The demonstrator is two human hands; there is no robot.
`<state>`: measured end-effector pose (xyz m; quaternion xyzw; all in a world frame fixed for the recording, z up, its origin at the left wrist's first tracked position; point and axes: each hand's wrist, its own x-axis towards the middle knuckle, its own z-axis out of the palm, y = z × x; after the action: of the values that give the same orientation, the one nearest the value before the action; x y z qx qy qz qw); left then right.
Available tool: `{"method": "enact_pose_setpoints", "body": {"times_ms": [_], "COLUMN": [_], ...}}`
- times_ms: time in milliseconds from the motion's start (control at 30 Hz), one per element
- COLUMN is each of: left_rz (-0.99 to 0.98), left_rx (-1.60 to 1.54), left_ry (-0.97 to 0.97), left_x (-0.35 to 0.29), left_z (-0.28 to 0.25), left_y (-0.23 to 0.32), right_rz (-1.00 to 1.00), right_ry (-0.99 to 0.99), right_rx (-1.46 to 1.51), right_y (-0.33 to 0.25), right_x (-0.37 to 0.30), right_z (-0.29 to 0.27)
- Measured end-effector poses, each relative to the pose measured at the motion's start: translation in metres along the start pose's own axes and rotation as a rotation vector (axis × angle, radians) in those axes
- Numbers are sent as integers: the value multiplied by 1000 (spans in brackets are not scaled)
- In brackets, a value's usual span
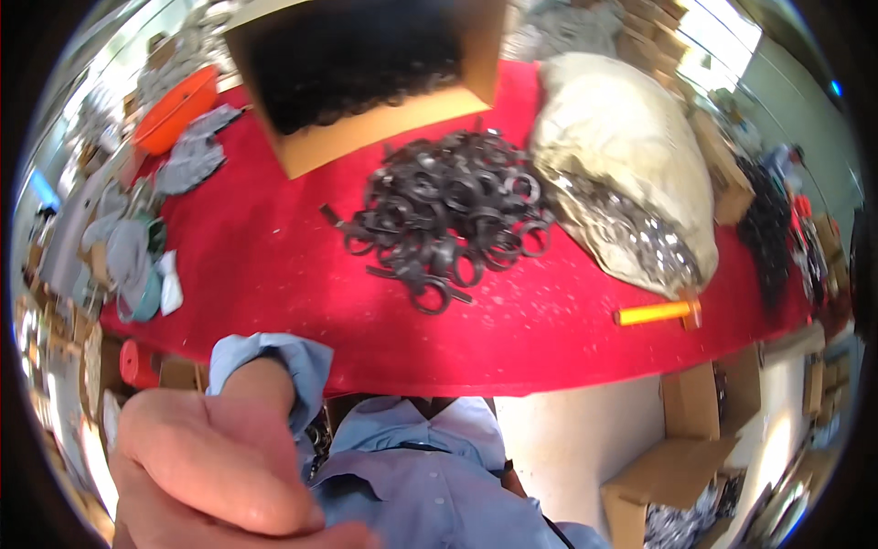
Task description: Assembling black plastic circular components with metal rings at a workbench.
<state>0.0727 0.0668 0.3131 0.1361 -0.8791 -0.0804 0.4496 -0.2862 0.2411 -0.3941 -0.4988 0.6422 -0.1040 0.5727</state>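
My left hand [219,467] looms large at the lower left, close to the camera, with a light blue cuff [274,361] around its wrist. Its fingers are curled in; whatever they may hold is hidden, and the lower part of the hand leaves the picture. My right hand does not show. Beyond the hand, on the red table cover [265,265], lies a heap of dark ring-shaped clamps or bands [448,197], some with straight tails. Behind the heap, a cardboard box [389,119] tilts toward me, with a mass of similar black pieces [357,64] inside.
Right of the heap slumps a cream sack [622,128], its mouth showing shiny metal pieces [631,224]. A hammer with a yellow handle [651,314] lies near the table's front right edge. An orange basin [178,108] and grey gloves [194,156] are at the far left. Open cartons [672,471] stand lower right.
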Motion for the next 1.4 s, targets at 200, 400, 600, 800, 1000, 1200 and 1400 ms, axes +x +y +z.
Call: {"method": "enact_pose_setpoints", "body": {"times_ms": [200,400,600,800,1000,1200,1400], "left_rz": [26,-474,-487,-262,-333,-283,-396], "left_rx": [-76,99,97,257,224,281,261], "left_ry": [-10,-480,-844,-727,-652,-621,-680], "left_x": [-39,-180,-254,-328,-322,-317,-265], "left_z": [60,142,140,140,141,147,146], "left_y": [-60,-137,-154,-179,-179,-178,-152], "right_rz": [59,152,308,391,344,228,47], "right_ry": [157,378,523,367,226,202,114], "right_rx": [161,296,361,262,105,-55,-195], "right_y": [-56,-47,-74,-56,-61,-38,-33], "right_x": [72,88,158,161,189,195,172], "right_z": [25,1,24,57,27,-16,-15]}}
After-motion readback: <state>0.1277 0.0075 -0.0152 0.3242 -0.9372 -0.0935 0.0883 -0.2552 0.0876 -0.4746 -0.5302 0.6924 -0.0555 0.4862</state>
